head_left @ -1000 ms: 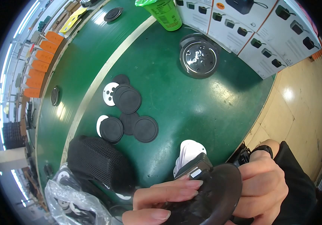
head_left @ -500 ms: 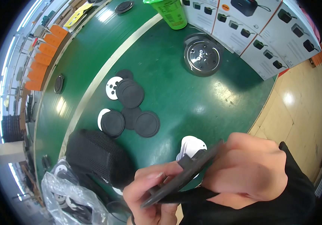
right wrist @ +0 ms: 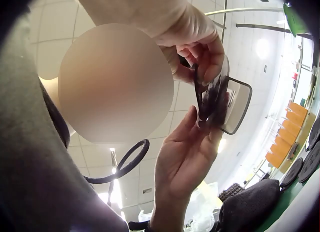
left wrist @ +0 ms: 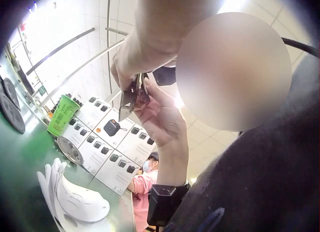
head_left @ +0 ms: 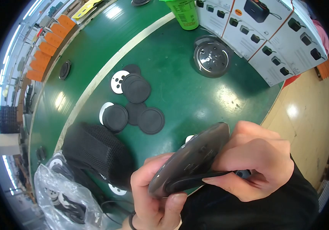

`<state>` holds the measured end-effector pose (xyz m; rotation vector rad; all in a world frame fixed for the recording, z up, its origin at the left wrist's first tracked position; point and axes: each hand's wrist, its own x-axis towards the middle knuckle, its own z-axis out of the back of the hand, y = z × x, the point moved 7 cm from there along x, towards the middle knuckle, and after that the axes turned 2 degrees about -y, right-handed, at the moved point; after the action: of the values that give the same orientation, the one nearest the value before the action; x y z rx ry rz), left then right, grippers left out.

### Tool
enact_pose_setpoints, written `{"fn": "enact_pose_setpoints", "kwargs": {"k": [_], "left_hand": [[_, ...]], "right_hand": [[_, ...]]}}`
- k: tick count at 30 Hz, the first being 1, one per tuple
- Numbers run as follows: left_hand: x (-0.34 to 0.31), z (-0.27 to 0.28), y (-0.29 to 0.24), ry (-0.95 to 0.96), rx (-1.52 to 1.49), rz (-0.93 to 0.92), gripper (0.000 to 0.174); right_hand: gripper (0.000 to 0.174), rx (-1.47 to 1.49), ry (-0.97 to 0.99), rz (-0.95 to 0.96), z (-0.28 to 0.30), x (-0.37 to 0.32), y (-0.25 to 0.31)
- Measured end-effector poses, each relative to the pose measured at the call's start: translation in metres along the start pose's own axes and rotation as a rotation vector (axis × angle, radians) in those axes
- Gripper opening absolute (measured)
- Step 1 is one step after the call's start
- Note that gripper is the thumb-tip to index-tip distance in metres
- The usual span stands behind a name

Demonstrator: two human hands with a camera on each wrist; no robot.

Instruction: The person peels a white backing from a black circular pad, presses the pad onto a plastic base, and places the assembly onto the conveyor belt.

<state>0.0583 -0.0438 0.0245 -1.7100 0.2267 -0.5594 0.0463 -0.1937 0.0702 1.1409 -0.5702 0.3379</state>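
A glossy dark round cover [head_left: 195,159] is held tilted over the table's near edge. My left hand [head_left: 153,191] grips its lower left edge, fingers behind it and thumb in front. With thumb and fingers, my right hand [head_left: 254,161] pinches a thin black flap [head_left: 199,182] at the cover's near side, its knuckles close to the upper right edge. In the right wrist view, the cover [right wrist: 215,99] stands between my right hand [right wrist: 195,37] above and my left hand [right wrist: 185,162] below. White pieces [left wrist: 75,199] lie on the table in the left wrist view.
Black discs [head_left: 135,90] and a white holed disc [head_left: 117,81] lie mid-table. A black mesh case [head_left: 97,149] and clear plastic bag [head_left: 63,195] are at the left. Farther back stand a green cup [head_left: 185,15], a round clear-topped part [head_left: 212,57] and printed boxes [head_left: 264,38].
The cover has turned from edge-on to show its glossy broad face, and the black flap now stands apart from it. The head view has shifted slightly.
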Motion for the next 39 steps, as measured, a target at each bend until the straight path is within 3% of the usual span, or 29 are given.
{"fn": "enact_pose_setpoints", "kwargs": {"k": [3, 7, 12, 21, 25, 29, 34, 39], "left_hand": [[-0.002, 0.000, 0.003, -0.061, -0.038, 0.026, 0.044], [-0.010, 0.014, 0.006, -0.177, 0.233, 0.060, 0.051], [-0.007, 0.000, 0.005, -0.064, 0.067, 0.019, 0.042], [-0.006, 0.002, 0.004, -0.144, 0.069, 0.063, 0.040], [-0.009, 0.007, 0.003, -0.137, 0.214, 0.022, 0.047], [-0.009, 0.012, -0.005, -0.224, 0.398, -0.120, 0.048], [0.002, -0.004, -0.020, -0.093, 0.504, -0.108, 0.046], [-0.002, -0.006, -0.014, -0.108, 0.554, -0.106, 0.043]], "right_hand": [[0.017, -0.029, 0.025, 0.026, -0.001, 0.001, 0.001], [0.019, -0.045, 0.024, 0.021, -0.002, 0.001, 0.001], [0.018, -0.072, 0.028, 0.011, -0.003, 0.000, 0.002], [0.016, -0.144, 0.009, 0.044, -0.003, -0.003, 0.002], [0.017, -0.163, -0.039, 0.026, -0.003, -0.004, 0.004], [0.020, -0.222, 0.161, -0.176, -0.007, 0.008, 0.007], [0.026, -0.253, -0.020, -0.078, -0.006, 0.009, 0.010], [0.030, -0.488, 0.114, -0.125, -0.003, 0.010, 0.013]]}}
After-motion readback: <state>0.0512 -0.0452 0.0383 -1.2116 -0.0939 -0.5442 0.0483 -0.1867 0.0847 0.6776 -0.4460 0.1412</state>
